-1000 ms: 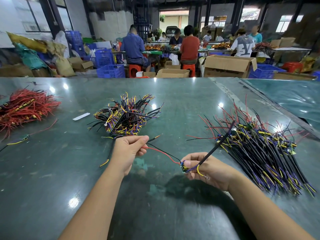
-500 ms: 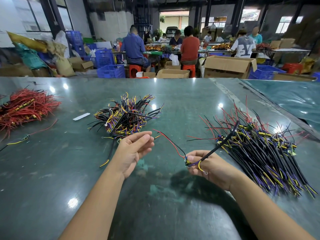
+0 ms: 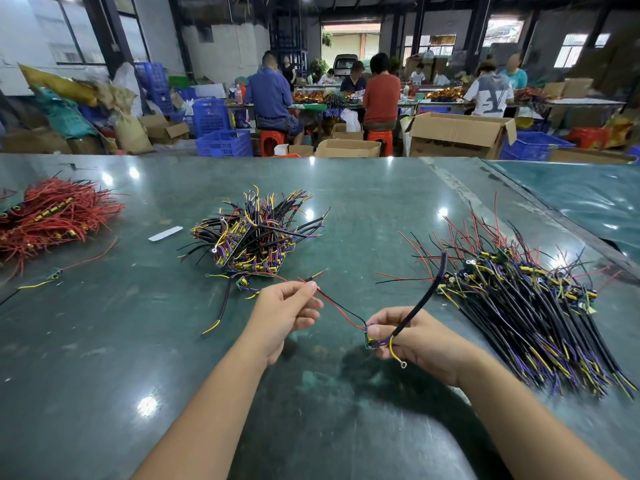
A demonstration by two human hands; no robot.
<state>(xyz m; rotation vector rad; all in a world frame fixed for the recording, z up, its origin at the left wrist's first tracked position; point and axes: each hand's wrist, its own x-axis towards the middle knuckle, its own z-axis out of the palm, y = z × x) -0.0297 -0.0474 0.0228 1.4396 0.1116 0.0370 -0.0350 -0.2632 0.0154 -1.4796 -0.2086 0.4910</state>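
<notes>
My right hand (image 3: 412, 337) grips a small circuit board (image 3: 371, 340) with wires soldered to it. A thick black cable (image 3: 424, 296) rises from the board up and to the right, and a short yellow wire with a ring terminal (image 3: 396, 355) hangs below my fingers. Thin red and black wires (image 3: 337, 308) run from the board to my left hand (image 3: 287, 315), which pinches them near their stripped ends between thumb and fingertips. Both hands hover above the dark green table (image 3: 104, 375).
A tangled heap of wired boards (image 3: 256, 233) lies just beyond my left hand. A long pile of similar harnesses (image 3: 530, 306) lies right of my right hand. Red wires (image 3: 45, 216) are heaped far left. A white strip (image 3: 165, 233) and loose wires (image 3: 221, 306) lie nearby. People work at tables behind.
My left hand let go of the red and black wires, opened, then pinched them again closer to their tips. My right hand kept its hold on the board.
</notes>
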